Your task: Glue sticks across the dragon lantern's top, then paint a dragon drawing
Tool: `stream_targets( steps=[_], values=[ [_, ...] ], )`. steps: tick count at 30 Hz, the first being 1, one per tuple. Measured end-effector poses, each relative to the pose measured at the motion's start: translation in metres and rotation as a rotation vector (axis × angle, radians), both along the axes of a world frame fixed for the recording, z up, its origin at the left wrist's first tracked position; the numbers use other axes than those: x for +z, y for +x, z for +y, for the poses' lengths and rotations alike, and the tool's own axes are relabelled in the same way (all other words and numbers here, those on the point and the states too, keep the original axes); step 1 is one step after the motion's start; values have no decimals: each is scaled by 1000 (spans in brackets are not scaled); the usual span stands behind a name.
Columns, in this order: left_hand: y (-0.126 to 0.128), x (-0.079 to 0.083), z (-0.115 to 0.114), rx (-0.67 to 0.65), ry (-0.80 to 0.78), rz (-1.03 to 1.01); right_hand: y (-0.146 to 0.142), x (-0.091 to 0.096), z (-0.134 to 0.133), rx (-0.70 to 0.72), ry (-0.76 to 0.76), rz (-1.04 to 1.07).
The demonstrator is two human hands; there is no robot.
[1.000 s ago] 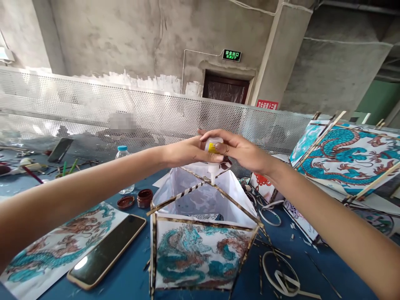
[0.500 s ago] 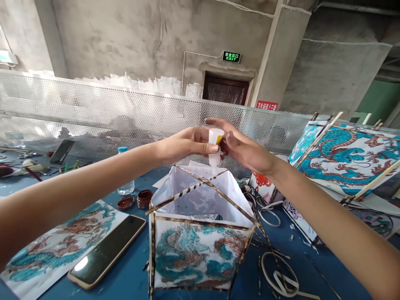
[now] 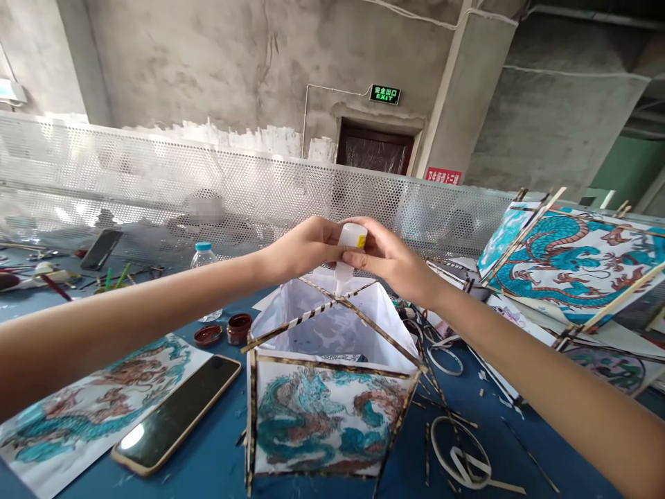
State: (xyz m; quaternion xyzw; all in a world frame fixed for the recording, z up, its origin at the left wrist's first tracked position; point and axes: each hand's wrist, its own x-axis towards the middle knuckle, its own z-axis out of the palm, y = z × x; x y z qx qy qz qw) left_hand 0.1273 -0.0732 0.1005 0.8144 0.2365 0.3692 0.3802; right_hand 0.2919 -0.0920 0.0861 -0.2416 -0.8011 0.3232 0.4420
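Observation:
Both hands are closed around a small white glue bottle (image 3: 353,236) with a yellow label, held nozzle down. My left hand (image 3: 310,244) grips it from the left, and my right hand (image 3: 392,260) wraps it from the right with the thumb across its front. The nozzle tip is at the crossing of two dark-patterned sticks (image 3: 304,316) that span the open top of a paper lantern (image 3: 325,423). Dark sticks frame the lantern's sides, and its front panel carries a teal and brown dragon painting. Some fingertips are hidden behind the bottle.
Left of the lantern lie a smartphone (image 3: 179,412), a dragon picture (image 3: 104,409), an open brown paint jar (image 3: 240,328) and a water bottle (image 3: 204,256). On the right are a tape ring (image 3: 460,452), loose sticks and another dragon lantern (image 3: 592,256). A perforated metal barrier (image 3: 270,194) stands behind.
The glue bottle has come down to the stick crossing and moved slightly left. My right hand, loosely spread beside it before, has closed around it together with my left.

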Motion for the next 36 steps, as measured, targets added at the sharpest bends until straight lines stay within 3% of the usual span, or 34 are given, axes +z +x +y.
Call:
stream_targets(
  steps=[9,14,25,36],
  values=[
    [0,-3,0,60,69,17,-1,-5,2,-89,113,-24],
    [-1,-5,4,21,81,4,-2,-5,4,-110,154,-14],
    [2,-4,2,37,29,5,0,-6,3,-92,122,-23],
    [6,-12,17,-53,48,40,8,-10,8,-116,94,-45]
  ],
)
